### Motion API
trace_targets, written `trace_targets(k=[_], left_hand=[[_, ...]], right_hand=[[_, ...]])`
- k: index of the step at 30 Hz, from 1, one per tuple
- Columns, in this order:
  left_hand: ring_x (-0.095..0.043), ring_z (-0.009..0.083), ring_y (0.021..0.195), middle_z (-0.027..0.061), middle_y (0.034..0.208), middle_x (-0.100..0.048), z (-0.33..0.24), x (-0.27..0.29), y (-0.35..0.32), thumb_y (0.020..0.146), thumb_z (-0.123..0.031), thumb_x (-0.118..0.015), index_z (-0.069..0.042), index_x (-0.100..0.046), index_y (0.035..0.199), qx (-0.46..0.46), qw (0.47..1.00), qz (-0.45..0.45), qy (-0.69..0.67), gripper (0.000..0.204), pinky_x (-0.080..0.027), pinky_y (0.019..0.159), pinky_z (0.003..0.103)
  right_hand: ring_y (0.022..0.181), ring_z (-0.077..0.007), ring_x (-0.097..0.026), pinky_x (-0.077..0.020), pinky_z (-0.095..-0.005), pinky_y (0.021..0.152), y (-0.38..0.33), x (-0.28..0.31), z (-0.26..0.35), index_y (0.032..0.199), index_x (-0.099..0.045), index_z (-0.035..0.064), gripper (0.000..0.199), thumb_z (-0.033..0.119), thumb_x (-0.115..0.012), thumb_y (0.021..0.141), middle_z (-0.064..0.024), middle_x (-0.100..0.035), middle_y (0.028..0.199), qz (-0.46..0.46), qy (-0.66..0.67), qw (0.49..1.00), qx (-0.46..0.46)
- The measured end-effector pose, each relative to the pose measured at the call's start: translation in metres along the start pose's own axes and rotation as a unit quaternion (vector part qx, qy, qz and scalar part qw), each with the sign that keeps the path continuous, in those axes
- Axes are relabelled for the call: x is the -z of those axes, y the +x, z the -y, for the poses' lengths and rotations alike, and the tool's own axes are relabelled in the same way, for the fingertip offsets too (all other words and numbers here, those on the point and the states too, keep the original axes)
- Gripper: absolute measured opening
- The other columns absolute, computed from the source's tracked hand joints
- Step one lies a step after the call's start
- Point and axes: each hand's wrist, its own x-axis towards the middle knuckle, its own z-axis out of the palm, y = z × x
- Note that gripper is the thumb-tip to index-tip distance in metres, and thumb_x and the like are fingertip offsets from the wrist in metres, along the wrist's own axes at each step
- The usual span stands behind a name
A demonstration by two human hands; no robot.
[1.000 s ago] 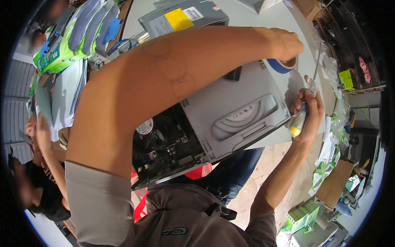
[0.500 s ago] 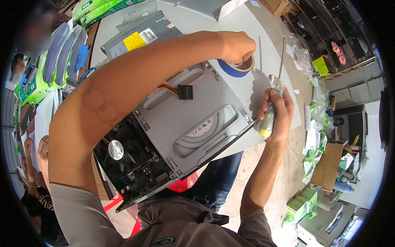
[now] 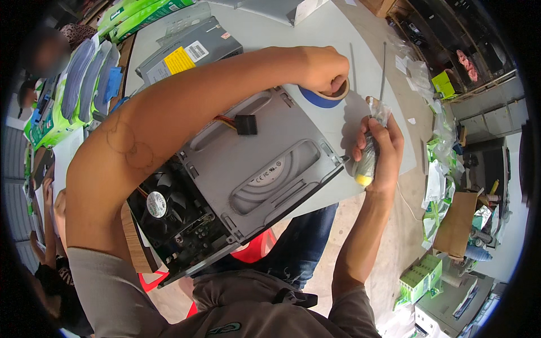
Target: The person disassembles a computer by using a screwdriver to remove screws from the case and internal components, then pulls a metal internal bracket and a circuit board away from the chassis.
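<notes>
My left hand [image 3: 326, 69] reaches across to a blue tape roll [image 3: 320, 99] on the table. Its fingers are curled down into the ring; whatever they pinch is hidden. In my right hand [image 3: 391, 143] is a screwdriver [image 3: 368, 163], its handle wrapped in clear plastic with a yellow end, its long thin shaft pointing up and away. Between my arms lies an opened desktop computer case, with a grey metal drive cage [image 3: 242, 160] and a black fan [image 3: 169, 197] showing. A black power connector [image 3: 246, 125] on coloured wires rests on the cage. My left forearm covers part of the case.
A silver drive unit [image 3: 222, 42] with a yellow label lies behind my left forearm. Stacked papers and green packs [image 3: 49, 121] stand at the left, near another person's hands [image 3: 56, 203]. A cardboard box [image 3: 455, 225] and plastic litter are on the right-hand floor.
My left hand has dipped slightly, its fingers lower in the tape roll. The right hand still grips the screwdriver in nearly the same place. The whole view has shifted a little.
</notes>
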Motion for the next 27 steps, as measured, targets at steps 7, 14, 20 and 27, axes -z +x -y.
trace_targets(k=[7, 14, 20, 27], left_hand=[[-0.071, 0.0215, 0.082, 0.0115, 0.088, -0.075, -0.004, 0.016, -0.011, 0.084, -0.007, -0.074, 0.001, -0.068, 0.092, 0.035, 0.998, 0.018, -0.04, 0.012, -0.054, 0.072, 0.035], [-0.067, 0.0128, 0.084, 0.0054, 0.088, -0.07, -0.017, 0.041, -0.067, 0.087, -0.008, -0.075, -0.001, -0.066, 0.093, -0.016, 0.964, -0.057, -0.26, 0.013, -0.052, 0.075, 0.03], [-0.066, 0.0102, 0.088, 0.0043, 0.096, -0.07, -0.057, 0.039, -0.15, 0.089, -0.009, -0.076, -0.003, -0.068, 0.098, -0.063, 0.914, -0.135, -0.377, 0.014, -0.052, 0.082, 0.025], [-0.066, 0.0129, 0.094, 0.0052, 0.1, -0.067, -0.095, 0.011, -0.22, 0.091, 0.0, -0.073, 0.0, -0.067, 0.103, -0.04, 0.839, -0.174, -0.514, 0.013, -0.054, 0.086, 0.028]], right_hand=[[0.061, -0.0124, -0.055, -0.0465, -0.0272, 0.044, -0.001, 0.0, -0.002, 0.118, -0.058, -0.0057, 0.025, 0.006, -0.057, 0.096, -0.0082, -0.058, 0.086, 0.004, 0.006, 1.0, 0.004], [0.064, -0.0108, -0.053, -0.0451, -0.0243, 0.045, -0.027, -0.002, 0.015, 0.145, -0.047, -0.0077, 0.054, 0.014, -0.06, 0.098, -0.008, -0.056, 0.091, 0.052, -0.049, 0.997, 0.029], [0.051, -0.0127, -0.059, -0.0473, -0.0245, 0.046, -0.119, 0.021, 0.068, 0.136, -0.058, -0.0097, 0.055, 0.006, -0.072, 0.084, -0.0131, -0.068, 0.084, 0.12, -0.174, 0.977, -0.011], [0.075, -0.022, -0.072, -0.057, -0.0312, 0.068, -0.17, 0.021, 0.102, 0.125, -0.062, -0.0133, 0.056, -0.005, -0.074, 0.071, -0.0247, -0.073, 0.103, 0.236, -0.293, 0.926, 0.013]])
